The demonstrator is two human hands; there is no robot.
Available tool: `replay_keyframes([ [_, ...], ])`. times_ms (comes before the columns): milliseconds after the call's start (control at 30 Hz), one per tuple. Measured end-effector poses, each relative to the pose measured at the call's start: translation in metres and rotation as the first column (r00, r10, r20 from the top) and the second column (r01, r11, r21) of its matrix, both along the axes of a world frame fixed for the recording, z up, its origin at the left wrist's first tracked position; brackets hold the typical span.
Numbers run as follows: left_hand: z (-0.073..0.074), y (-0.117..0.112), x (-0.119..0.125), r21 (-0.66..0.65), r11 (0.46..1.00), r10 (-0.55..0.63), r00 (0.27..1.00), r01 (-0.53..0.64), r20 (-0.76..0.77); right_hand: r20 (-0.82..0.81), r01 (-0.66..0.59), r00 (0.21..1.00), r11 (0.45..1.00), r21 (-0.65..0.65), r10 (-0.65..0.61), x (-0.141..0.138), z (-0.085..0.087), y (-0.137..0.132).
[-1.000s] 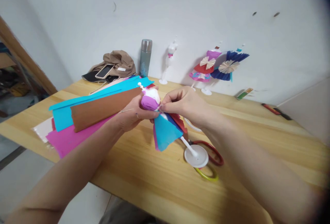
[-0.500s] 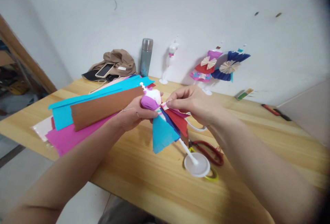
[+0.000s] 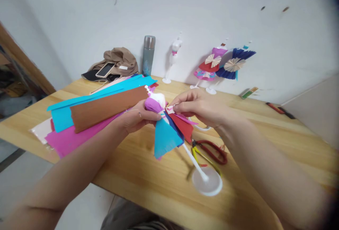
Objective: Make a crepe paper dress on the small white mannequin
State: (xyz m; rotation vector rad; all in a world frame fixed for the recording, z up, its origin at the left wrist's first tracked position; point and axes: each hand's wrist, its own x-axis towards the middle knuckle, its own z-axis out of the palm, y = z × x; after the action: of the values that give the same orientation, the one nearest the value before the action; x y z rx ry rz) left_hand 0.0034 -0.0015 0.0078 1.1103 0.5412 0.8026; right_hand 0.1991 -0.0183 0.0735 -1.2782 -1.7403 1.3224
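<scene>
My left hand point(image 3: 141, 117) is closed around the upper body of a small white dress-form stand point(image 3: 159, 100), which tilts so its round base point(image 3: 207, 181) points towards me and to the right. Purple paper wraps the bust, and blue, dark blue and red paper panels point(image 3: 168, 136) flare out from the waist. At the waist, my right hand point(image 3: 194, 104) pinches a small white-and-pink strip point(image 3: 170, 109) between thumb and forefinger. How the strip's inner end is fixed is hidden. Below the right wrist lie red-handled scissors point(image 3: 213, 152) and a yellow-handled tool point(image 3: 208, 161).
Sheets of coloured paper point(image 3: 108, 108) lie on the left of the wooden table point(image 3: 127, 187). Behind stand a cap with a phone point(image 3: 106, 70), a flask point(image 3: 148, 55), a bare dress form point(image 3: 174, 55) and two dressed forms point(image 3: 212, 62). A utility knife point(image 3: 279, 110) lies at the right.
The stand's base has swung slightly down and right, uncovering more of the yellow handles. More of the white-and-pink strip shows at my right fingertips. Both hands keep their hold.
</scene>
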Motion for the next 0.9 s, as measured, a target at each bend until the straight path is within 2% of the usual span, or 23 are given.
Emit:
replay_keyframes([
  [267, -0.012, -0.01, 0.015, -0.154, 0.986, -0.065, 0.998, 0.066, 0.015, -0.044, 0.003, 0.999, 0.996, -0.086, -0.007, 0.015, -0.001, -0.006],
  [500, -0.019, -0.044, 0.016, -0.293, 0.956, -0.003, 0.997, -0.02, -0.076, -0.036, 0.009, 0.999, 0.999, -0.048, -0.011, 0.035, -0.022, -0.026],
  [600, -0.026, -0.059, 0.011, -0.351, 0.932, 0.064, 0.993, -0.096, -0.103, 0.068, -0.059, 0.996, 0.997, -0.048, 0.062, 0.041, -0.036, -0.035],
  [667, -0.03, -0.066, 0.007, -0.381, 0.916, 0.09, 0.99, -0.125, -0.108, 0.156, -0.086, 0.984, 0.996, 0.007, 0.084, 0.046, -0.045, -0.035],
  [733, -0.033, -0.071, 0.004, -0.388, 0.913, 0.09, 0.991, -0.124, -0.103, 0.307, -0.075, 0.951, 0.991, 0.112, 0.038, 0.051, -0.054, -0.031],
  [800, -0.035, -0.074, 0.002, -0.376, 0.919, 0.088, 0.992, -0.118, -0.095, 0.464, -0.058, 0.884, 0.975, 0.216, -0.05, 0.056, -0.06, -0.025],
  [900, -0.037, -0.075, -0.001, -0.378, 0.917, 0.1, 0.992, -0.124, -0.083, 0.593, -0.067, 0.795, 0.952, 0.298, -0.129, 0.06, -0.065, -0.021],
])
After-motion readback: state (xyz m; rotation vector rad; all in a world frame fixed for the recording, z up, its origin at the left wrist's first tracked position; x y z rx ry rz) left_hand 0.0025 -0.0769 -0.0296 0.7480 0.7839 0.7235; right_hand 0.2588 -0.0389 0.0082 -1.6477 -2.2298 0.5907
